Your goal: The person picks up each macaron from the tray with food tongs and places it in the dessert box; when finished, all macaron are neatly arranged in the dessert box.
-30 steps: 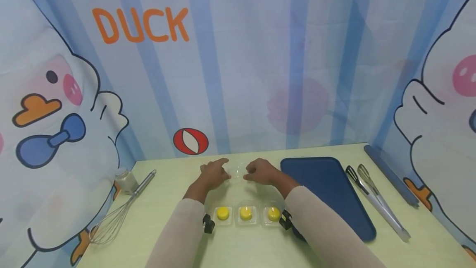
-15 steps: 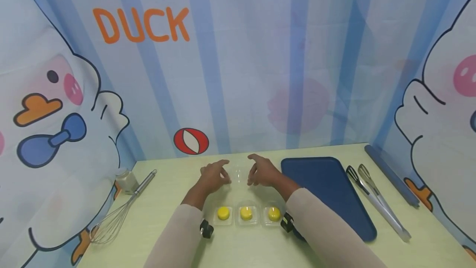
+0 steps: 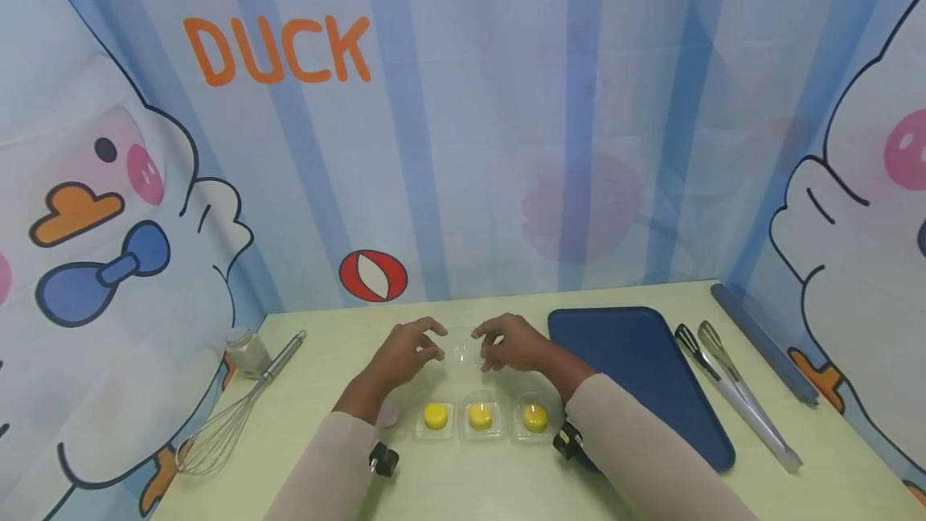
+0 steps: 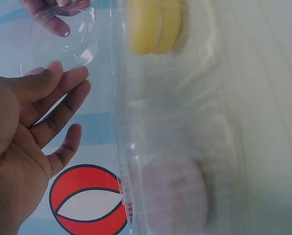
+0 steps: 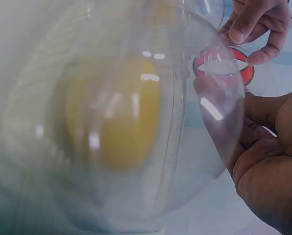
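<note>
Between my two hands is a clear plastic dome lid (image 3: 461, 354), see-through and hard to outline. My left hand (image 3: 405, 352) pinches its near rim (image 4: 80, 66) between thumb and fingers, with the little finger held away. Opposite, my right hand (image 3: 512, 342) holds the other side with bent fingers. Nearer me, yellow macarons (image 3: 436, 416) sit in a row of square clear containers (image 3: 481, 434). A pale pink macaron (image 3: 387, 416) shows beside my left forearm. In the right wrist view a clear dome covers a yellow macaron (image 5: 114, 117).
A dark blue tray (image 3: 637, 376) lies right of the hands, partly under my right forearm. Beyond it are metal tongs (image 3: 738, 392) and a dark blue roll (image 3: 763, 342). On the left lie a whisk (image 3: 239, 416) and a small jar (image 3: 247, 354). A printed curtain (image 3: 470, 143) rises behind.
Both hands and the dome lid have come slightly toward me. My right fingers spread, then drew in at the lid again. The pink macaron has come into sight beside my left forearm.
</note>
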`<state>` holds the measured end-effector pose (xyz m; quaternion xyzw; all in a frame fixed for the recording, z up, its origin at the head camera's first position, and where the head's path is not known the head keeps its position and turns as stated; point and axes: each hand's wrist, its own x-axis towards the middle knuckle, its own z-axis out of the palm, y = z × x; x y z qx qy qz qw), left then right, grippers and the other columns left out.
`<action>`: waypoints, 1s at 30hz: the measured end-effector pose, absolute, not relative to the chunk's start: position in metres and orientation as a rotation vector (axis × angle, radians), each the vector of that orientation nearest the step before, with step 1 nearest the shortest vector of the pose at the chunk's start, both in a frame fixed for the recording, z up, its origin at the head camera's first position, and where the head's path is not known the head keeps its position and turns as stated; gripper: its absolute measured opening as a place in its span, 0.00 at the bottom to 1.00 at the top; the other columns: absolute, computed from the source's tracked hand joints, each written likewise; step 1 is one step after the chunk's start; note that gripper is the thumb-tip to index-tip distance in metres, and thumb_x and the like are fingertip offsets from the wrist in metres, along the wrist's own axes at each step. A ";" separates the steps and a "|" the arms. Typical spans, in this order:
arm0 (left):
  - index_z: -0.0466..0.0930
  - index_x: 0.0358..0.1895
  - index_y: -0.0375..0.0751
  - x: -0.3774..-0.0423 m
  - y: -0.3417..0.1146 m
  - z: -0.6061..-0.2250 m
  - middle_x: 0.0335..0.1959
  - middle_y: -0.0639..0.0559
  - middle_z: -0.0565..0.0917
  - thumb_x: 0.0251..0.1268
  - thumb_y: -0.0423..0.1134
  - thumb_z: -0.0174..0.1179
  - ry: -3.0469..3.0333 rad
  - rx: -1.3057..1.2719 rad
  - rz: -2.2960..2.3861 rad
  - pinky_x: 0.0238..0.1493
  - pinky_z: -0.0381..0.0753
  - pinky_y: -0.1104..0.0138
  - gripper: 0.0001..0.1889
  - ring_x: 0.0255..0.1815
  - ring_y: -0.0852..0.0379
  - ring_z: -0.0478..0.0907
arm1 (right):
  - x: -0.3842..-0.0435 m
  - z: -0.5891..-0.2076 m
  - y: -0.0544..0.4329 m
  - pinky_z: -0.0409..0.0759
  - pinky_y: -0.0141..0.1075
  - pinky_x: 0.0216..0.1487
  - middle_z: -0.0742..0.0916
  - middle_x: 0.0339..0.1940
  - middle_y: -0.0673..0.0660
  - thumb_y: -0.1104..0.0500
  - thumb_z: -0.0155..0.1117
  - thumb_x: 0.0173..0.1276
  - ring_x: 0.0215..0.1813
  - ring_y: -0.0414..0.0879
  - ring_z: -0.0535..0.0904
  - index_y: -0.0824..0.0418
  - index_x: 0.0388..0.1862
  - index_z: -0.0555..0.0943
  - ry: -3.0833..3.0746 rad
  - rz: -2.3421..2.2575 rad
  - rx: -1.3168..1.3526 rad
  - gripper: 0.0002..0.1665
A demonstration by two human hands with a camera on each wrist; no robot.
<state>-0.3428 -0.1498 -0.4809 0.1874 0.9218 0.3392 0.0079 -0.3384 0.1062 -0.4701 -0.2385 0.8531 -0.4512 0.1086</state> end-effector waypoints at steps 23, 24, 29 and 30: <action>0.86 0.53 0.43 -0.321 -0.179 -0.474 0.49 0.44 0.93 0.82 0.39 0.63 2.729 0.751 1.205 0.55 0.92 0.55 0.07 0.47 0.51 0.94 | -0.321 -0.469 0.103 0.87 0.47 0.68 0.84 0.71 0.76 0.53 0.60 0.87 0.67 0.64 0.88 0.75 0.68 0.82 2.262 -1.476 -0.757 0.27; 0.86 0.54 0.43 -0.321 -0.180 -0.474 0.48 0.45 0.94 0.83 0.41 0.63 2.732 0.755 1.199 0.56 0.92 0.53 0.08 0.48 0.50 0.93 | -0.320 -0.469 0.103 0.87 0.46 0.69 0.83 0.71 0.76 0.53 0.60 0.87 0.68 0.64 0.88 0.75 0.69 0.82 2.266 -1.474 -0.758 0.27; 0.88 0.54 0.41 -0.317 -0.186 -0.473 0.47 0.49 0.94 0.83 0.46 0.62 2.715 0.777 1.206 0.62 0.90 0.47 0.13 0.52 0.45 0.93 | -0.317 -0.467 0.102 0.86 0.50 0.71 0.87 0.69 0.70 0.50 0.62 0.86 0.68 0.62 0.88 0.70 0.68 0.84 2.309 -1.457 -0.738 0.27; 0.88 0.55 0.41 -0.316 -0.187 -0.473 0.49 0.49 0.94 0.83 0.47 0.63 2.709 0.780 1.206 0.63 0.89 0.47 0.14 0.54 0.46 0.93 | -0.316 -0.466 0.101 0.86 0.51 0.71 0.88 0.68 0.68 0.48 0.62 0.86 0.68 0.61 0.88 0.68 0.68 0.85 2.335 -1.437 -0.735 0.27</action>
